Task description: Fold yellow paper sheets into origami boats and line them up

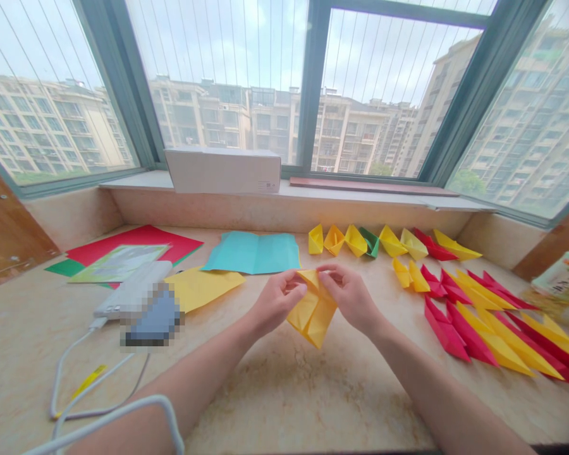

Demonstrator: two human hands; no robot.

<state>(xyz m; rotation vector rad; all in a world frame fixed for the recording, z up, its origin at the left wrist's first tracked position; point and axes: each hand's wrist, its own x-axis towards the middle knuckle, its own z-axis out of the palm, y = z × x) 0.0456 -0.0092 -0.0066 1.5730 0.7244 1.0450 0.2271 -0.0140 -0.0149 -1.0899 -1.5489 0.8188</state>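
Head view: two hands hold one folded yellow paper.

To your left, the power bank lies beside the blurred-out device. Behind them sit loose paper sheets. On your right, folded paper boats line the countertop, before the windowsill bearing a box.

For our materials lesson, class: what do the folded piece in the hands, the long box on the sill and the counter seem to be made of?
Folded piece: matte yellow paper, by its crisp creases.
Long box: probably smooth white card, by its flat sides and printed corner.
Counter: glossy stone or imitation, by its mottled veining.
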